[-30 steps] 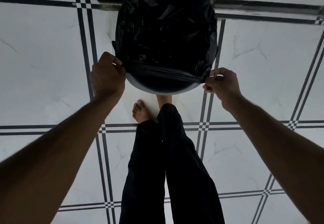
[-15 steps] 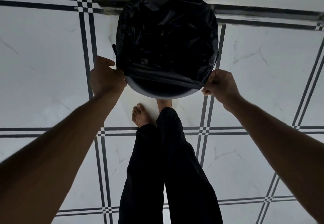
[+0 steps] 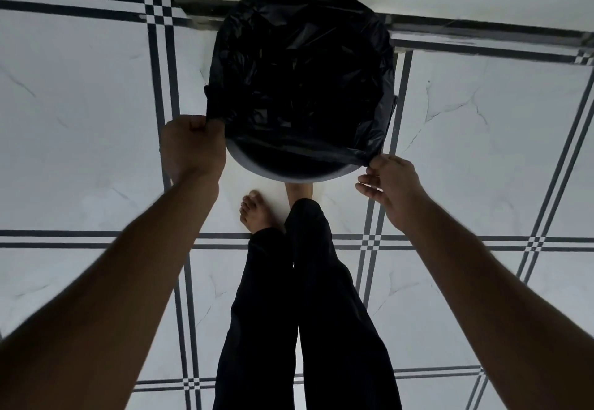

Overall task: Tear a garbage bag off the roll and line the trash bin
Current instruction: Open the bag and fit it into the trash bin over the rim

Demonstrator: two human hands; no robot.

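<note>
I am pinching the garbage bag (image 3: 299, 69) hem with both hands (image 3: 193, 149) (image 3: 390, 184); between them the trash bin (image 3: 289, 173) rim is showing, so overpulling risks tearing.

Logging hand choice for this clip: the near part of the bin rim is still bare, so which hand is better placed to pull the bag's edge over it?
Probably the right hand: it pinches the garbage bag edge beside the bare near rim of the trash bin. The left hand grips farther up the side.
</note>
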